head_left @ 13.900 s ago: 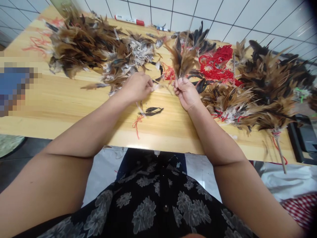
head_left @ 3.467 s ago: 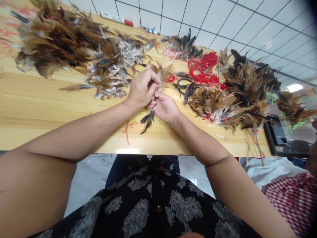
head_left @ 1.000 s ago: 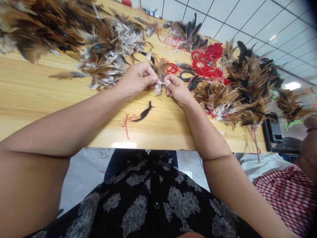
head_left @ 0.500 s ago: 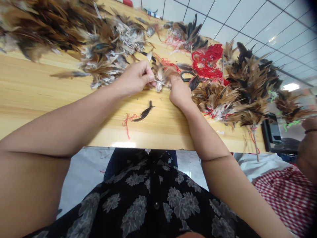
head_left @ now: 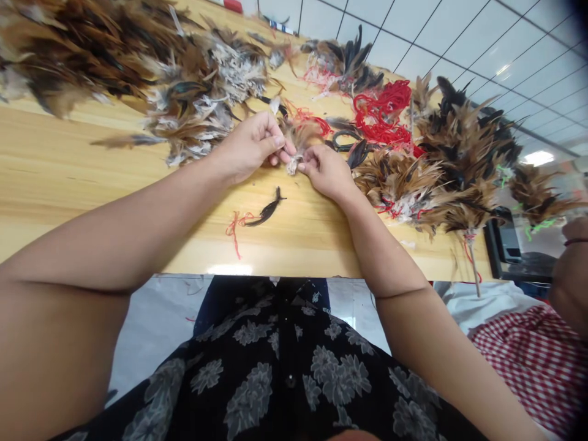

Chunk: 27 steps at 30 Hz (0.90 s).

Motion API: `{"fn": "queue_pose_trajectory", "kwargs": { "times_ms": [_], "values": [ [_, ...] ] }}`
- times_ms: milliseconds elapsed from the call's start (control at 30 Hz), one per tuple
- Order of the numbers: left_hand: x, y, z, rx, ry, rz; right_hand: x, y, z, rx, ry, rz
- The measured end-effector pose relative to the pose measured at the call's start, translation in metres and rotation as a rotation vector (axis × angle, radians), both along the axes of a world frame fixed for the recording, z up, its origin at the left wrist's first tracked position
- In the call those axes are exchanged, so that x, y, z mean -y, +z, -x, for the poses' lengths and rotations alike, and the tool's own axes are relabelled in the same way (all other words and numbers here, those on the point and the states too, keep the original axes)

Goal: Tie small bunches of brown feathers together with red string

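Touching a feather bunch [head_left: 301,138], left hand [head_left: 252,147] and right hand [head_left: 331,173] partly hide it.

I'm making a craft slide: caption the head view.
Left hand and right hand at a small feather tuft over a wooden table, red string and brown feather piles nearby.

no lettering, brand or number can be read; any print on the blue-and-white marker [head_left: 281,26] beside the tiled wall [head_left: 349,26] is too small.
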<state>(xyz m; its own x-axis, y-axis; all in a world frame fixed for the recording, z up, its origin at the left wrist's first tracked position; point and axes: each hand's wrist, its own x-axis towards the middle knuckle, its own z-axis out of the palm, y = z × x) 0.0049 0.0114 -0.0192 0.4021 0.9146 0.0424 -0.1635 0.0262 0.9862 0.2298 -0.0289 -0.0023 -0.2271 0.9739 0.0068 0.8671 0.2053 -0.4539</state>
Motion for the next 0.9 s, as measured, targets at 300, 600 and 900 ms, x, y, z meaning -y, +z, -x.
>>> {"fn": "queue_pose_trajectory", "kwargs": {
  "times_ms": [300,600,900],
  "values": [
    [-0.003,-0.001,-0.002,-0.031,-0.034,-0.048,-0.005,-0.007,-0.007,-0.193,0.121,-0.019],
    [-0.003,0.000,-0.001,-0.018,-0.048,-0.091,-0.008,-0.010,-0.006,-0.142,0.111,-0.020],
    [-0.004,0.012,-0.001,-0.127,0.046,-0.108,-0.007,-0.012,-0.006,0.038,0.060,-0.099]
  ]
}}
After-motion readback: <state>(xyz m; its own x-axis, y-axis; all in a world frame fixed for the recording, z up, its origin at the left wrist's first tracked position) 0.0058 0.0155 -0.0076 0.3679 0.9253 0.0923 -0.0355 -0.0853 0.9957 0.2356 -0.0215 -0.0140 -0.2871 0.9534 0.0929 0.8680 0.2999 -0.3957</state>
